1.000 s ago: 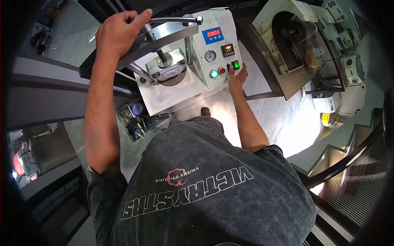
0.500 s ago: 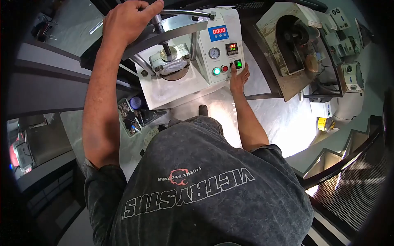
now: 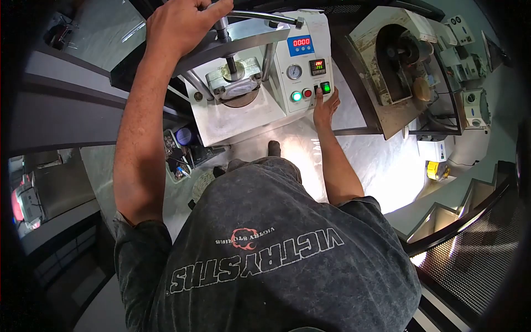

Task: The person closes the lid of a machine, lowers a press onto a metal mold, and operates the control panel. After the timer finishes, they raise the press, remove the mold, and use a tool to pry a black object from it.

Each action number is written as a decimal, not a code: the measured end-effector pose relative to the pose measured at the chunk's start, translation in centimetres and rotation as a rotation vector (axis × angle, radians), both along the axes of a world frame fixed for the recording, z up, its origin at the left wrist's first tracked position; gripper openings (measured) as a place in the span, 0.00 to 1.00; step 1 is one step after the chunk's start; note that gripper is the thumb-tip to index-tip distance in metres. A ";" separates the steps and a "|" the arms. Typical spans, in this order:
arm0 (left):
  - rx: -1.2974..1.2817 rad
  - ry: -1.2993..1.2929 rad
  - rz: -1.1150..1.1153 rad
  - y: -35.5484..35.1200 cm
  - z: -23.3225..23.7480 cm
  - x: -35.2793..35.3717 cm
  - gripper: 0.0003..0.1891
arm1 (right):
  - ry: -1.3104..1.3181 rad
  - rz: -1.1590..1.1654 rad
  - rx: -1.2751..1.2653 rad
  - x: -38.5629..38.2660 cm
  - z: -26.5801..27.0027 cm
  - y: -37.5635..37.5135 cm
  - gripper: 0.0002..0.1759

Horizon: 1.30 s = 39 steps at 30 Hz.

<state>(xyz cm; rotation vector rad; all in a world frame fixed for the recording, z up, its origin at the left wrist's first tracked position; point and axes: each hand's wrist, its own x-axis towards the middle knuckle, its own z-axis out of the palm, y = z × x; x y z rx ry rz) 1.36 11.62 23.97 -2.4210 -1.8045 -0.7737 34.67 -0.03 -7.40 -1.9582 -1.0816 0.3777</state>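
Note:
At the top of the head view, my left hand (image 3: 181, 26) is closed over the handle bar (image 3: 265, 16) of a screw press. Part of the grip is cut off by the frame edge. The threaded spindle (image 3: 222, 32) runs down to a metal clamp block (image 3: 237, 83) on the white press base (image 3: 232, 124). My right hand (image 3: 325, 108) is at the lower right corner of the white control box (image 3: 303, 72), its thumb raised against the panel by a black switch and the green rocker switch (image 3: 326, 87). Its other fingers are apart from the thumb, along the box's side.
The red timer display (image 3: 301, 43) reads 00:00, above a round gauge (image 3: 294, 71) and lit green button (image 3: 296, 96). A grinding machine (image 3: 406, 61) stands to the right. Below left, a bin of tools (image 3: 178, 157) sits on the floor. Perforated black railing (image 3: 475, 243) borders stairs at right.
The view has shifted slightly, so the press and both hands appear a little farther right. Both hands keep their places on the machine, and the timer reading is the same.

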 end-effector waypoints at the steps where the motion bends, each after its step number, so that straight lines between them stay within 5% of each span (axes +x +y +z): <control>1: 0.015 -0.004 -0.001 -0.2 0.2 0.1 0.33 | 0.020 -0.003 -0.004 -0.1 0.1 0.0 0.47; 8: -0.185 -0.133 0.027 -3.4 4.0 2.4 0.23 | 0.045 0.005 -0.023 0.1 0.1 0.0 0.49; 14: -0.164 -0.112 0.066 -2.0 2.3 1.5 0.24 | 0.030 0.017 -0.012 0.1 0.0 0.0 0.49; 16: -0.022 -0.003 0.008 -0.3 0.2 0.1 0.34 | 0.056 -0.005 -0.022 0.0 0.1 0.0 0.49; 39: -0.056 0.012 0.029 0.1 0.0 0.0 0.36 | 0.022 0.003 -0.012 0.1 -0.1 0.0 0.49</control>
